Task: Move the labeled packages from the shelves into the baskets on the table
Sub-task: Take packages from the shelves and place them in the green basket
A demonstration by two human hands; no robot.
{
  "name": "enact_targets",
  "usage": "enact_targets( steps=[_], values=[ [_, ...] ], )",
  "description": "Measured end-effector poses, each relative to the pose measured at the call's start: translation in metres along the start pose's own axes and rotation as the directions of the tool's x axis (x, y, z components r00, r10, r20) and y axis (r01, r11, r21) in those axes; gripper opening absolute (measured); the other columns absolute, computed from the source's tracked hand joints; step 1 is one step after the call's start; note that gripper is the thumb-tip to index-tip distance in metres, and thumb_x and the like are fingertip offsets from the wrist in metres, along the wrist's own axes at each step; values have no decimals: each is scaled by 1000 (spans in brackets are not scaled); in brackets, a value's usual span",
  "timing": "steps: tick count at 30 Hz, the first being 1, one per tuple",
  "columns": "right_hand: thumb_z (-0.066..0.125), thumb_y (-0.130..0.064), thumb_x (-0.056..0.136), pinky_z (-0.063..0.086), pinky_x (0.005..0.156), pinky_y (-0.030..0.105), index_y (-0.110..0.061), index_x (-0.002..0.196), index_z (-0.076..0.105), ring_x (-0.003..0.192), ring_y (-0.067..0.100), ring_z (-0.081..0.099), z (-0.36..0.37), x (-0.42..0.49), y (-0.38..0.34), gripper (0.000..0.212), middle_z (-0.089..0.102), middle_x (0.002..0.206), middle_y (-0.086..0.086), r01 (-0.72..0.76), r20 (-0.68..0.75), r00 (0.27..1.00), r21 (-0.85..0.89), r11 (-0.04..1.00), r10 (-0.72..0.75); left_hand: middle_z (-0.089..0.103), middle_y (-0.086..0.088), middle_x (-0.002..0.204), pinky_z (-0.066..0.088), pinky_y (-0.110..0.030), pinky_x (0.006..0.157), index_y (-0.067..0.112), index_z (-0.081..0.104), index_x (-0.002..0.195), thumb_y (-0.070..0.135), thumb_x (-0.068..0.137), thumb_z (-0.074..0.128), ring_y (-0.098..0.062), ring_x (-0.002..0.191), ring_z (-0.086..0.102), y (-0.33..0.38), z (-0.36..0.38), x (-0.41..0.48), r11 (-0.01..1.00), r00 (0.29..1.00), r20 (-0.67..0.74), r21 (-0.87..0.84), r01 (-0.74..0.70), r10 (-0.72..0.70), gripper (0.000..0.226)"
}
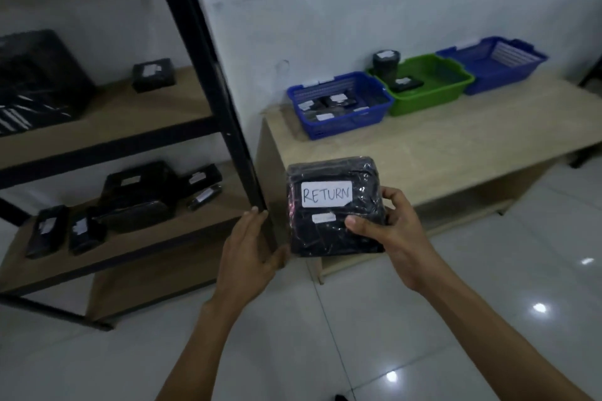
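Observation:
My right hand (387, 231) grips a black wrapped package (329, 238) whose white label reads RETURN, thumb on its front and fingers round its right edge. My left hand (250, 251) is beside the package's left edge with fingers straight, its thumb close to the lower left corner. On the table (456, 146) stand three baskets: a near blue basket (378, 117) holding several packages, a green basket (456, 88) with two packages, and a far blue basket (521, 75). More labeled black packages (136, 202) lie on the shelves.
A black metal shelf post (215, 81) stands between me and the table's left end. The upper shelf carries a small package (153, 75) and a large black wrapped box (35, 81). Glossy white floor tiles (358, 319) stretch below.

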State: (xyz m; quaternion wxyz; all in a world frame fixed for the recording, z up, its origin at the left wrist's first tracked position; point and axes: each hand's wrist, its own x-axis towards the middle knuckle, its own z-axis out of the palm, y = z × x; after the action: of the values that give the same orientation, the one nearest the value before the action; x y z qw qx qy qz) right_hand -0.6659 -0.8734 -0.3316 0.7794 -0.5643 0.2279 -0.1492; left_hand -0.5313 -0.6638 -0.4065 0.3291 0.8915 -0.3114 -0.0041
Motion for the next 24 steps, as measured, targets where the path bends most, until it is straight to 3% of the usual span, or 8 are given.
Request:
enact_targets(
  steps=[4,8,12,18,24],
  values=[
    [79,-10,54,56,64,29,-15,116,47,91,23,69,-59,-18,-15,70,69,105,12,27,-78,997,2,1000,-27,32,-1,153,25,-36,116,18,39,144,39,83,71,-17,144,24,51,40,-3,1000,995,96,-13,-1,2,72],
    [79,-10,55,57,67,31,-12,119,47,91,20,70,-124,-22,-27,72,69,105,7,45,-133,990,5,999,-44,42,-2,147,36,-34,109,21,42,141,38,85,68,-18,134,37,98,77,8,999,980,199,-49,3,7,63],
    [82,-13,53,58,70,37,-13,119,46,93,23,69,-194,-8,-36,75,68,110,11,27,-137,990,2,1000,-26,46,0,142,38,-33,106,19,42,140,36,87,66,-15,129,42,149,119,26,998,983,181,-60,32,-20,61],
    [82,-11,52,57,66,33,-13,117,47,90,23,70,-287,24,-63,73,68,108,13,6,-125,992,17,1000,-4,60,5,123,44,-23,85,20,54,130,33,85,69,-8,107,54,227,177,67,982,977,175,-122,142,-120,49],
    [80,-10,57,56,65,27,-10,120,47,89,17,70,-352,71,-92,71,67,108,8,15,-119,993,9,1000,-14,64,13,105,48,-20,77,26,61,115,39,84,68,-1,92,60,277,220,118,967,967,187,-150,204,-175,34]
  ],
)
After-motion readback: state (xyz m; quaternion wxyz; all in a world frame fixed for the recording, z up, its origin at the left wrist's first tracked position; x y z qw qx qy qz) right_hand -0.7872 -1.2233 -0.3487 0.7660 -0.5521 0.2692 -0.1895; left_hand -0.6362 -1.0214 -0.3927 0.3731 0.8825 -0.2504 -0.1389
